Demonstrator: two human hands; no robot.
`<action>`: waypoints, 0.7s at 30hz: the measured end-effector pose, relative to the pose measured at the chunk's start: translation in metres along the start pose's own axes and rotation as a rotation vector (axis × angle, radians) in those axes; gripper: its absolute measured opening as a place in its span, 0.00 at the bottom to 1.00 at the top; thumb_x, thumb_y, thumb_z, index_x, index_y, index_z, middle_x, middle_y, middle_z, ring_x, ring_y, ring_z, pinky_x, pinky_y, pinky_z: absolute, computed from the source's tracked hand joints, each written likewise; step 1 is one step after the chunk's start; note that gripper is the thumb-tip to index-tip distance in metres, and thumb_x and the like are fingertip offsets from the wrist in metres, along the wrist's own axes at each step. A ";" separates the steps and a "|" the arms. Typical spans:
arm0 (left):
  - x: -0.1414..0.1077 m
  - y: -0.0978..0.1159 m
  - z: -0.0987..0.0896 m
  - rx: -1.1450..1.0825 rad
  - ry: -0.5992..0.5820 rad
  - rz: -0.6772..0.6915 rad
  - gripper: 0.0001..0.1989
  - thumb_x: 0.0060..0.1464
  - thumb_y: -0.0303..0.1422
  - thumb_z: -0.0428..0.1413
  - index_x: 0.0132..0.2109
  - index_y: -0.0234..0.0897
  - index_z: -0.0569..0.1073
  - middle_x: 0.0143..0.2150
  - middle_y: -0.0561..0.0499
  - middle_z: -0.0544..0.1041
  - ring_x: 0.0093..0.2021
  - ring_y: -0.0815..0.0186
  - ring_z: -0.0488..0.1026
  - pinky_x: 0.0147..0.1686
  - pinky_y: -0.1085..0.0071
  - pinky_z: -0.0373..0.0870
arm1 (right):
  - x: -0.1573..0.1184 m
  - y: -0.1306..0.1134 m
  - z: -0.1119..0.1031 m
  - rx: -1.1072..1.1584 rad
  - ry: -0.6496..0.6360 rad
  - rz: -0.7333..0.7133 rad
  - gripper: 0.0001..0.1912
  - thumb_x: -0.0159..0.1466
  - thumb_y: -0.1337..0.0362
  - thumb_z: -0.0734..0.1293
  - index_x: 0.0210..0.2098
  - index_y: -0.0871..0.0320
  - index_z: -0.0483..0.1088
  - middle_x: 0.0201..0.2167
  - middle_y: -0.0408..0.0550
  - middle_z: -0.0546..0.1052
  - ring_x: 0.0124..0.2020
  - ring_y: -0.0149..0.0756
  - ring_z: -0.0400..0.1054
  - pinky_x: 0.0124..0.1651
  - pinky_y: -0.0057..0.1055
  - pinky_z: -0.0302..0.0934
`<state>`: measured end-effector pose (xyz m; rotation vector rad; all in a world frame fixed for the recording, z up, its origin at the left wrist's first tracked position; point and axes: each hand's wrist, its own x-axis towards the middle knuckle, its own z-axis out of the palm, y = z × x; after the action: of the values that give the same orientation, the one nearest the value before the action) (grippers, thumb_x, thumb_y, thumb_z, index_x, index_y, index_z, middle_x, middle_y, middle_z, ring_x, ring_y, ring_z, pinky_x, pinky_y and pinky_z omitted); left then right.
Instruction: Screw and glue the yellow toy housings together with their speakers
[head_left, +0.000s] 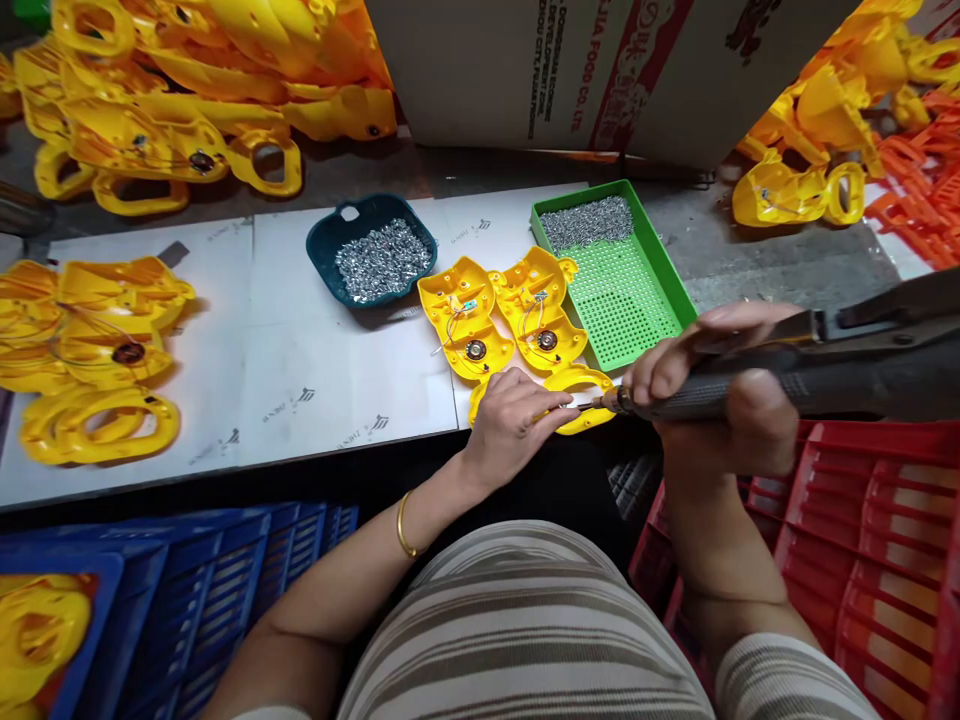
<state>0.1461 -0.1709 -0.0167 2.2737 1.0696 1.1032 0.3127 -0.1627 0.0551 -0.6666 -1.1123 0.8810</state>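
Observation:
My right hand is wrapped round a dark electric screwdriver, whose bit points left. Close to the bit tip, my left hand has its thumb and fingers pinched together; whatever is between them is too small to make out. Two yellow plastic shell halves, a left one and a right one, lie side by side with their insides up. Each shows thin wires and a round speaker-like part. My left hand is over their ring-shaped handles and partly hides them.
A dark teal bowl of small screws and a green basket with small metal pieces stand behind the shells. More yellow shells lie at the left. A cardboard box stands at the back. Blue crates and red crates flank me.

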 end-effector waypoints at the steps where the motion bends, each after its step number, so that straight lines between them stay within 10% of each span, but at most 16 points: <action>1: -0.001 0.000 -0.001 -0.009 0.015 -0.007 0.09 0.57 0.37 0.61 0.38 0.36 0.80 0.29 0.51 0.80 0.30 0.67 0.70 0.34 0.69 0.65 | 0.000 -0.002 -0.002 -0.008 0.003 0.002 0.11 0.61 0.55 0.67 0.41 0.53 0.71 0.18 0.38 0.67 0.14 0.31 0.61 0.17 0.30 0.59; 21: -0.008 -0.001 0.001 -0.090 -0.077 -0.076 0.09 0.59 0.37 0.59 0.38 0.36 0.80 0.29 0.49 0.79 0.31 0.67 0.70 0.33 0.71 0.67 | -0.008 -0.001 0.008 0.010 -0.002 0.035 0.13 0.62 0.50 0.66 0.38 0.51 0.70 0.15 0.38 0.65 0.12 0.32 0.55 0.19 0.34 0.60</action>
<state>0.1439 -0.1764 -0.0216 2.1694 1.0458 1.0053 0.3037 -0.1701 0.0551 -0.6784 -1.0998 0.9164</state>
